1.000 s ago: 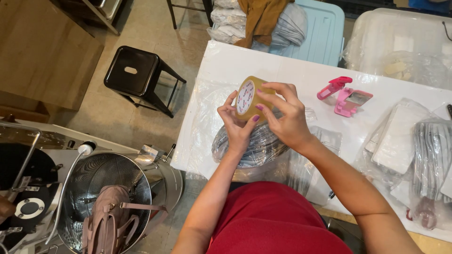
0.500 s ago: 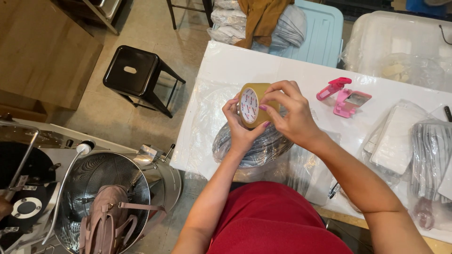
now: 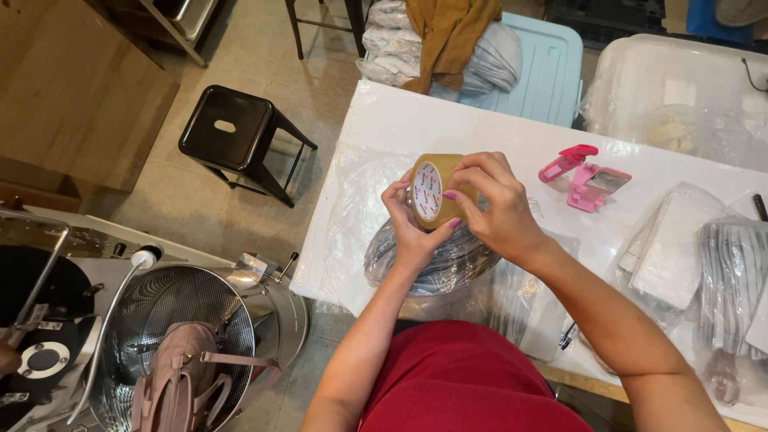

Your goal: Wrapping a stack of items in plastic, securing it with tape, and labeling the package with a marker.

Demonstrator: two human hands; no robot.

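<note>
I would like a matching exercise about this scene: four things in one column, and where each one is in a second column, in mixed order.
Things
1. roll of tape
2. pink tape dispenser
3. black stool
4. pink handbag

Places
A. in the metal basket
B. on the floor, left of the white table
C. between the left hand and right hand
D. on the table, right of the hands

Pairs: 1-C, 2-D, 3-B, 4-A

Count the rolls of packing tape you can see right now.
1. The brown tape roll is held up over the white table between the left hand and right hand. More rolls could be hidden under the plastic bags.
</note>
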